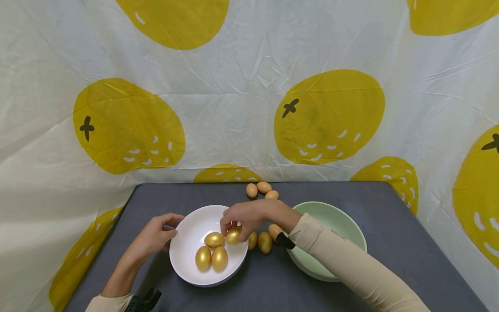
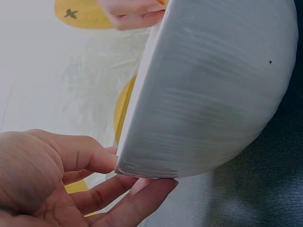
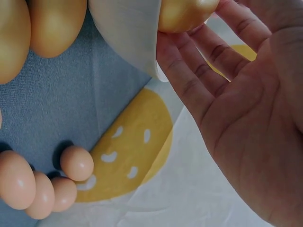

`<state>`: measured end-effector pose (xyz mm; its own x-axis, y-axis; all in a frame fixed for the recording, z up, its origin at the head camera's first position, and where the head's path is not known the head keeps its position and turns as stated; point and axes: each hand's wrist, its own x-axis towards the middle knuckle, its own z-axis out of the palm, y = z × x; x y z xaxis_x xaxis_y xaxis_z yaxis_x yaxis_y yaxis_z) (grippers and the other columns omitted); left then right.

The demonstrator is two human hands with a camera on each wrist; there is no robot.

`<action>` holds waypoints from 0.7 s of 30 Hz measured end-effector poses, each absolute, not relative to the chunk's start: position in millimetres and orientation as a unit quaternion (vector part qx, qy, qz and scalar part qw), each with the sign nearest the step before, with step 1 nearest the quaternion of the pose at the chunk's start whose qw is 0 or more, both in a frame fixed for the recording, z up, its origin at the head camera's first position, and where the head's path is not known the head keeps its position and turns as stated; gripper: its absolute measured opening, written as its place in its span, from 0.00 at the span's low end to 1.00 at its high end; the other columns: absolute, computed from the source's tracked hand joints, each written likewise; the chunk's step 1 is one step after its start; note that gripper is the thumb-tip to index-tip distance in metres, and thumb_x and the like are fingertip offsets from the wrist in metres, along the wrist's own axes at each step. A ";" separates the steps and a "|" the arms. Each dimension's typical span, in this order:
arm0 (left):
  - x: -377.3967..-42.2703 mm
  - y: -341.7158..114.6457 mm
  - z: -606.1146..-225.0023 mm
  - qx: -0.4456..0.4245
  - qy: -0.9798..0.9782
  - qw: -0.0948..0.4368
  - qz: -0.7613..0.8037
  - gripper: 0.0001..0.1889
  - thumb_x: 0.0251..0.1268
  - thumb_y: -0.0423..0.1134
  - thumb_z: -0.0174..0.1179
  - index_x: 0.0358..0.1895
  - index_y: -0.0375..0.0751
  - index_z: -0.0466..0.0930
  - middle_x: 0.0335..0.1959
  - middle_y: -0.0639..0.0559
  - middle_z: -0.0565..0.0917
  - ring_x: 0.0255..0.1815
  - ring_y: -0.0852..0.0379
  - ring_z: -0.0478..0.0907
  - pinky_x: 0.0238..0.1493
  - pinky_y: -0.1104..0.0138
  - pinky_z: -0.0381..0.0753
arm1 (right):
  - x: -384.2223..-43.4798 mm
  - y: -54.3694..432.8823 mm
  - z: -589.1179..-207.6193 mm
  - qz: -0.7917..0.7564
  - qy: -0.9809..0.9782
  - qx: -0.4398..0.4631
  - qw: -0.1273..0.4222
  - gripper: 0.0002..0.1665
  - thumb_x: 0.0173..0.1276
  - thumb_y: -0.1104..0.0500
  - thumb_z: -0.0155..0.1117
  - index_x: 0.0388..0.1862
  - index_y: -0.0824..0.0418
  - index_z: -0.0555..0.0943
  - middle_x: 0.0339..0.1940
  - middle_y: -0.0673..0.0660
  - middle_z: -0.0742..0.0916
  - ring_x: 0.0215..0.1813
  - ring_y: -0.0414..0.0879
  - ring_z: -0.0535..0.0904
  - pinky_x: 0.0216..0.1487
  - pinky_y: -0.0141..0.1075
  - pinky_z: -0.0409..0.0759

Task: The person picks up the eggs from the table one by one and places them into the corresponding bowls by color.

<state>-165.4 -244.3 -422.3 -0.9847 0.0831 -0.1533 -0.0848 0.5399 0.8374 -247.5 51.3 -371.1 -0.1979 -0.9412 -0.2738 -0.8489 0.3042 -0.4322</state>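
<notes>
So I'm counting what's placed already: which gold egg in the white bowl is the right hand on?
The gold egg at the bowl's right rim, under the right hand's fingers. The other three lie untouched nearer the middle.

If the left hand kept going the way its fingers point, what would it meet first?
The left hand points right and already touches the rim of the white round bowl; going on, it would push that bowl, probably before reaching the shiny gold eggs inside.
</notes>
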 end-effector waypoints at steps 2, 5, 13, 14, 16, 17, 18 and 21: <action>-165.2 -244.7 -422.4 0.001 0.874 0.087 0.479 0.21 0.69 0.27 0.57 0.64 0.35 0.77 0.51 0.40 0.81 0.43 0.49 0.84 0.28 0.55 0.88 | -246.2 49.4 -371.6 -0.088 0.768 -0.581 0.253 0.19 0.62 0.63 0.74 0.52 0.53 0.83 0.45 0.47 0.81 0.47 0.38 0.76 0.53 0.26 0.75; -164.8 -245.0 -422.8 -0.001 0.874 0.087 0.479 0.20 0.69 0.27 0.57 0.63 0.35 0.77 0.51 0.40 0.81 0.43 0.49 0.84 0.28 0.55 0.88 | -243.9 46.6 -372.3 -0.084 0.765 -0.585 0.256 0.19 0.62 0.63 0.74 0.52 0.54 0.83 0.44 0.48 0.82 0.47 0.38 0.76 0.55 0.29 0.77; -165.4 -245.5 -423.0 0.001 0.871 0.088 0.483 0.20 0.69 0.27 0.58 0.64 0.35 0.77 0.50 0.40 0.81 0.43 0.49 0.83 0.28 0.55 0.88 | -239.7 42.9 -377.3 -0.067 0.763 -0.594 0.245 0.19 0.62 0.64 0.73 0.51 0.53 0.84 0.44 0.49 0.82 0.47 0.40 0.77 0.49 0.23 0.72; -165.4 -245.5 -423.0 0.000 0.871 0.088 0.483 0.20 0.69 0.27 0.58 0.64 0.35 0.77 0.50 0.40 0.81 0.43 0.49 0.83 0.28 0.55 0.88 | -239.5 42.6 -378.3 -0.064 0.762 -0.596 0.244 0.19 0.62 0.64 0.73 0.52 0.53 0.84 0.44 0.49 0.82 0.47 0.41 0.77 0.49 0.22 0.71; -165.7 -245.4 -423.0 0.001 0.872 0.088 0.481 0.21 0.69 0.27 0.57 0.64 0.34 0.76 0.50 0.40 0.81 0.43 0.49 0.83 0.28 0.55 0.88 | -239.1 41.8 -379.4 -0.057 0.761 -0.599 0.243 0.19 0.62 0.64 0.73 0.53 0.53 0.84 0.45 0.49 0.82 0.47 0.41 0.77 0.49 0.22 0.71; -165.8 -245.3 -423.0 0.000 0.872 0.088 0.481 0.21 0.69 0.27 0.57 0.64 0.34 0.76 0.50 0.40 0.81 0.43 0.49 0.83 0.28 0.55 0.88 | -239.2 41.3 -380.1 -0.055 0.760 -0.601 0.242 0.19 0.62 0.64 0.73 0.52 0.53 0.84 0.45 0.48 0.82 0.47 0.40 0.77 0.49 0.21 0.71; -165.8 -245.2 -423.0 0.000 0.873 0.088 0.480 0.21 0.69 0.27 0.57 0.64 0.34 0.76 0.50 0.40 0.81 0.43 0.49 0.83 0.28 0.55 0.88 | -239.1 40.8 -380.4 -0.054 0.759 -0.602 0.242 0.19 0.62 0.64 0.73 0.52 0.53 0.84 0.45 0.49 0.82 0.47 0.40 0.77 0.49 0.22 0.72; -165.9 -245.0 -422.7 0.000 0.873 0.087 0.480 0.20 0.68 0.27 0.57 0.64 0.34 0.76 0.50 0.40 0.81 0.43 0.49 0.83 0.28 0.54 0.88 | -238.4 39.7 -381.3 -0.053 0.757 -0.603 0.245 0.18 0.62 0.63 0.74 0.51 0.54 0.84 0.45 0.49 0.83 0.48 0.40 0.78 0.49 0.22 0.72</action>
